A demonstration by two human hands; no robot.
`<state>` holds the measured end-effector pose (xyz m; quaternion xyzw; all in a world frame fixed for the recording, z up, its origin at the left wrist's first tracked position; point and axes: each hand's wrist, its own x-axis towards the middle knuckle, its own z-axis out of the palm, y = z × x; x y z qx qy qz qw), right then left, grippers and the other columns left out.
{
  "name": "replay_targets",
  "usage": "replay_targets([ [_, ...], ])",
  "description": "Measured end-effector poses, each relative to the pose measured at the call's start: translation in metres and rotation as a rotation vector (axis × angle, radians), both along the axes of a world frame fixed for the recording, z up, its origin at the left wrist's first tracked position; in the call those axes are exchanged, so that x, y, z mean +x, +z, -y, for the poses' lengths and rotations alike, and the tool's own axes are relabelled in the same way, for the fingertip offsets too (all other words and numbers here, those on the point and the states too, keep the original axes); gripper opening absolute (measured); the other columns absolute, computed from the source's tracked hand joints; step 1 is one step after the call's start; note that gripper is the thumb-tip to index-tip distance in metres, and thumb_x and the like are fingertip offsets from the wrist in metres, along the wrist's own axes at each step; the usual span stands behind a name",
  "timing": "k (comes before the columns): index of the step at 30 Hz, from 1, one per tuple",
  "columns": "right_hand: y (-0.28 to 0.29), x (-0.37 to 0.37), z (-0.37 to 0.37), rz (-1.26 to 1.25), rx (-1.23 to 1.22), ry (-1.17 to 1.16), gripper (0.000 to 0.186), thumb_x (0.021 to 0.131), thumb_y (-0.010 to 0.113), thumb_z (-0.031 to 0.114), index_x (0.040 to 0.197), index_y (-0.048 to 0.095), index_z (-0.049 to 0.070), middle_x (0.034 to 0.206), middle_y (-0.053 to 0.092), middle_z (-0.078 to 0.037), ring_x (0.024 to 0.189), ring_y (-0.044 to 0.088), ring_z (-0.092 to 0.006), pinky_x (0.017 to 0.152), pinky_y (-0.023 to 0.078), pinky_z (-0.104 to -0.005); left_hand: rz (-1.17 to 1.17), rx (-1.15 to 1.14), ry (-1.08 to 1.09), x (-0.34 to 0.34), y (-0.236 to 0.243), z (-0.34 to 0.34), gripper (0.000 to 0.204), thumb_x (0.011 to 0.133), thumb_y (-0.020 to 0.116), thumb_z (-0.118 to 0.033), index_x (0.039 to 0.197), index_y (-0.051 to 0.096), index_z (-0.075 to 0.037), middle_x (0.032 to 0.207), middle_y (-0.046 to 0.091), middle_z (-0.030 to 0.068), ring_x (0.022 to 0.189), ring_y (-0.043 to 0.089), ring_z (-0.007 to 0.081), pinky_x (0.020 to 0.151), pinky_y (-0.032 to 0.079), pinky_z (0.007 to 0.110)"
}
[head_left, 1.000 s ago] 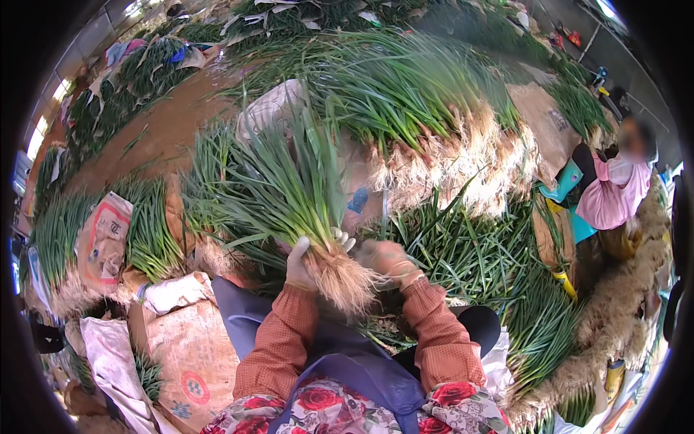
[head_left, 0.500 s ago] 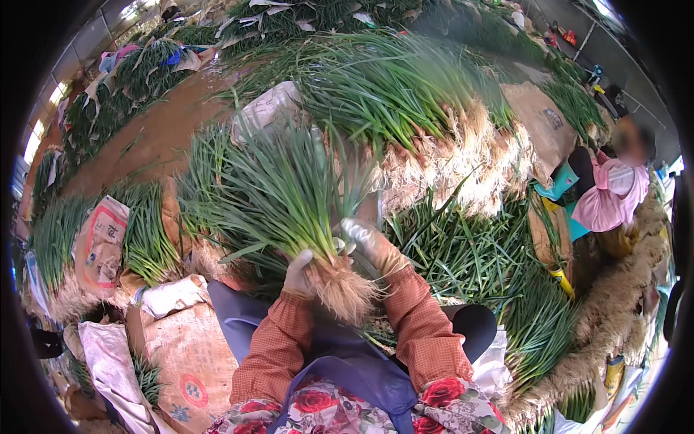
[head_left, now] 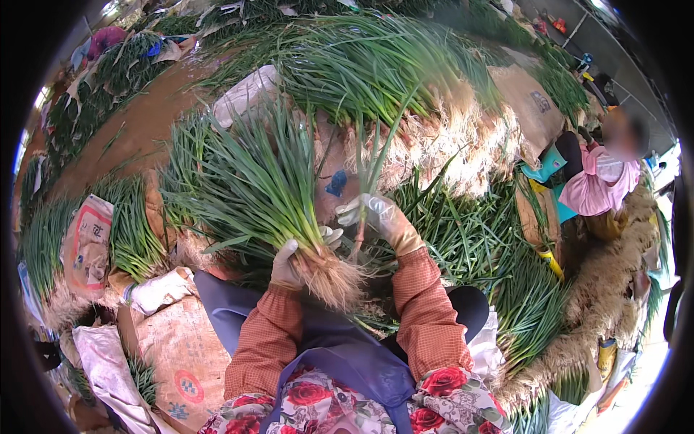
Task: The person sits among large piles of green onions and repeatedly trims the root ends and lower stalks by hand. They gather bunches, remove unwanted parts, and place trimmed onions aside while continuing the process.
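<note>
A thick bunch of green onions [head_left: 278,195], long green leaves up and stringy pale roots down, is gripped in my gloved left hand [head_left: 286,265] just above the roots. My gloved right hand [head_left: 379,217] is beside it, apart from the bunch, with a single green onion stalk [head_left: 366,188] pinched between its fingers. That stalk stands nearly upright, its root end below my hand. Behind my hands lies a big pile of green onions [head_left: 376,65] with a mass of roots [head_left: 463,141] turned toward me.
Loose green leaves [head_left: 455,239] cover the ground to the right. Printed sacks [head_left: 177,347] lie at the left, near more onion bundles [head_left: 134,224]. A person in pink [head_left: 603,181] sits at the far right. A wet brown floor strip [head_left: 137,119] runs behind at the left.
My right hand has drawn away from the bunch to the right, now with a separate stalk in it. The view has shifted slightly; my left hand keeps its grip on the bunch.
</note>
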<state>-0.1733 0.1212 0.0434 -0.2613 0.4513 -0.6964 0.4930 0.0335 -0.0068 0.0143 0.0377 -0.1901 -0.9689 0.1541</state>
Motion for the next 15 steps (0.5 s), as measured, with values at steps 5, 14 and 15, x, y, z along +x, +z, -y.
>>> replay_targets([
  [5, -0.004, 0.031, 0.013, 0.023, 0.109, 0.049, 0.041, 0.094, 0.057, 0.034, 0.108, 0.062, -0.004, 0.088, 0.068, -0.011, 0.072, 0.066, -0.0219, 0.066, 0.055, -0.034, 0.036, 0.031, 0.005, -0.009, -0.024, -0.004, 0.067, 0.091, 0.06, -0.037, 0.138, 0.035, 0.004, 0.122, 0.057, 0.0273, 0.109, 0.055, 0.0411, 0.098, 0.044, 0.054],
  [14, -0.023, 0.056, 0.013, -0.346, 0.348, -0.338, 0.027, 0.094, 0.056, 0.028, 0.102, 0.062, 0.003, 0.075, 0.061, -0.008, 0.064, 0.058, -0.0206, 0.063, 0.05, -0.0349, -0.019, 0.031, -0.017, -0.016, -0.025, -0.005, 0.046, 0.09, 0.058, -0.024, 0.122, 0.05, 0.008, 0.109, 0.062, 0.0229, 0.098, 0.063, 0.033, 0.093, 0.05, 0.045],
  [15, -0.009, 0.068, 0.019, -0.025, 0.315, -0.413, 0.028, 0.095, 0.055, 0.028, 0.101, 0.062, 0.002, 0.071, 0.059, -0.005, 0.063, 0.056, -0.0176, 0.061, 0.049, -0.0331, -0.009, 0.049, -0.004, -0.015, -0.022, -0.007, 0.045, 0.09, 0.058, -0.024, 0.121, 0.051, 0.007, 0.107, 0.063, 0.0223, 0.097, 0.063, 0.0323, 0.093, 0.05, 0.044],
])
